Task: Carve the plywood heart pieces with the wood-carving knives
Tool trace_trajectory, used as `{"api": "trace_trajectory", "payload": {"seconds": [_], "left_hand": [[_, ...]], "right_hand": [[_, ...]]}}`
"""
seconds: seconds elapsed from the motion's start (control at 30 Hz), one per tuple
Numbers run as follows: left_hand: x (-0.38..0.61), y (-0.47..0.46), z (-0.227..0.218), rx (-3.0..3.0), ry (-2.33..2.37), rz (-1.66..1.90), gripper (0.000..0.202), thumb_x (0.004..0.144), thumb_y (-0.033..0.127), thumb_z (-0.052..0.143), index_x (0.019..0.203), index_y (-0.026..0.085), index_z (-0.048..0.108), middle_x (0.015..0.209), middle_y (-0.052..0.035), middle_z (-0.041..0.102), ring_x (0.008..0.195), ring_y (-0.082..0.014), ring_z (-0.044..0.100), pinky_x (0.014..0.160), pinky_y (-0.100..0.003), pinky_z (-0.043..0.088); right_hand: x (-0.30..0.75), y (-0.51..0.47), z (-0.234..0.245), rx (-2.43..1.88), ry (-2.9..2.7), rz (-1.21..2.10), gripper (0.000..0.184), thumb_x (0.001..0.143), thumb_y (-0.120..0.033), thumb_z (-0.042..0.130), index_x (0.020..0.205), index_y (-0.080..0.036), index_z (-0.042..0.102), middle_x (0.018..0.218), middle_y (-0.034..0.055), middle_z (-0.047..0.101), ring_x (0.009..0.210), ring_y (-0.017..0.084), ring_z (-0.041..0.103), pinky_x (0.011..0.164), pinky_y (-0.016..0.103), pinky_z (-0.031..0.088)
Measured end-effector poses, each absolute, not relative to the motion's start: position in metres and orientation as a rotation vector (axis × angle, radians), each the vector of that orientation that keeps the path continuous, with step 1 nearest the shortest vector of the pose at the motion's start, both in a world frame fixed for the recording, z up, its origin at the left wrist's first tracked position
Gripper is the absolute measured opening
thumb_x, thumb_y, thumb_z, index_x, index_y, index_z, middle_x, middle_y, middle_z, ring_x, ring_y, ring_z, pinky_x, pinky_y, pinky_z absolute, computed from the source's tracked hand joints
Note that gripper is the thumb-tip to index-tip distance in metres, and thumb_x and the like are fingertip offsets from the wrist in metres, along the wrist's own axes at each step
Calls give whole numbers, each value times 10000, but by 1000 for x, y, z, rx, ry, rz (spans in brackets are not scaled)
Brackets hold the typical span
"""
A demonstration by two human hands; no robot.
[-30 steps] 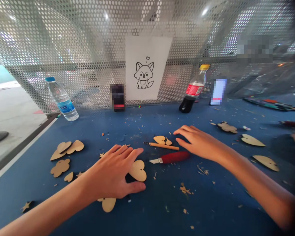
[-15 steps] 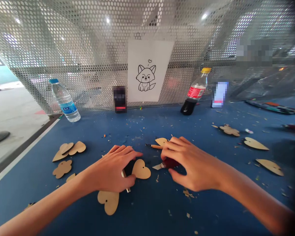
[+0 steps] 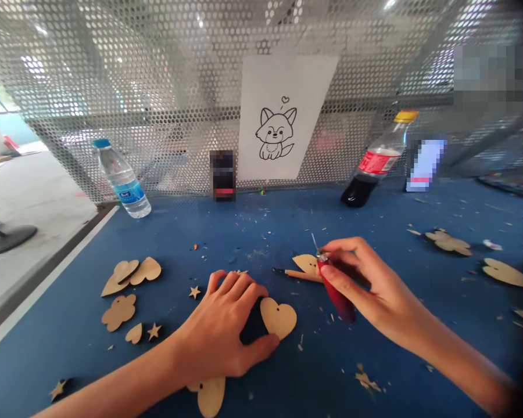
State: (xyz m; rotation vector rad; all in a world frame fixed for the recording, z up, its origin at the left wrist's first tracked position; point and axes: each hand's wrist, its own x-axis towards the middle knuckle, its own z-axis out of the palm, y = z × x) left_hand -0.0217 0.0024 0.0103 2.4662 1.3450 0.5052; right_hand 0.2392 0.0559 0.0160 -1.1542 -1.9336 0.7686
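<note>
My right hand [image 3: 368, 284] is shut on a red-handled craft knife [image 3: 337, 296], its thin blade pointing up. Below it lie a pencil [image 3: 298, 276] and a wooden heart [image 3: 305, 264]. My left hand [image 3: 222, 328] is closed over a dark object [image 3: 253, 322], and I cannot tell what it is. A wooden heart cutout [image 3: 279, 317] touches that object by my thumb. Another wooden heart [image 3: 211, 396] lies partly under my left palm.
Wooden cutouts [image 3: 119, 312] and wood shavings lie on the blue table [image 3: 261, 220]. A water bottle [image 3: 122, 180], a cola bottle [image 3: 377, 162] and a paper fox drawing [image 3: 283, 116] stand against a perforated metal wall [image 3: 113, 75]. The table's edge [image 3: 61, 273] runs along the left.
My right hand has lifted the red-handled knife off the table and turned its blade upward. My left hand stays on the dark object beside the heart.
</note>
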Motion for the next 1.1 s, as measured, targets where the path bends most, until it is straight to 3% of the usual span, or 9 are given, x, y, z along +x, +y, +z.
{"api": "trace_trajectory", "payload": {"seconds": [0.17,0.33,0.53,0.73,0.9,1.1], "left_hand": [[-22,4,8,2483,1354,514,372,834,399,683,1139,230,553,1127,-67,617,1051,-299,549,997,-560,316],[-20,3,8,2484,1362,501,336,848,390,667,1115,219,554,1110,-54,616,1058,-291,546,992,-554,308],[-19,4,7,2518,1362,521,325,857,379,657,1119,215,556,1104,-59,618,1046,-291,548,984,-550,323],[-18,3,5,2525,1359,532,324,863,383,653,1123,216,556,1102,-62,616,1051,-288,540,995,-545,331],[-17,3,6,2520,1365,512,298,864,395,641,1087,213,566,1080,-62,612,1028,-278,535,987,-533,347],[-15,5,6,2493,1373,494,334,851,403,666,1105,214,561,1067,-41,601,1026,-274,529,993,-551,322]], "right_hand": [[237,64,9,-1067,-1605,902,228,957,-466,562,1104,-292,556,941,50,733,847,216,700,813,394,576],[241,64,20,-893,-1001,1439,209,880,-367,562,1052,-320,670,1089,62,748,683,215,693,576,355,550],[244,64,23,-798,-730,1649,299,848,-351,521,915,-229,785,1142,95,750,578,136,628,519,276,519],[241,67,22,-825,-684,1715,398,937,-446,472,886,-232,804,1153,87,760,576,146,672,521,265,534],[244,68,19,-847,-670,1650,427,949,-417,463,774,-244,813,995,79,800,531,142,679,485,246,534],[246,71,14,-861,-726,1614,307,904,-396,570,762,-269,811,903,66,808,539,164,696,471,255,550]]}}
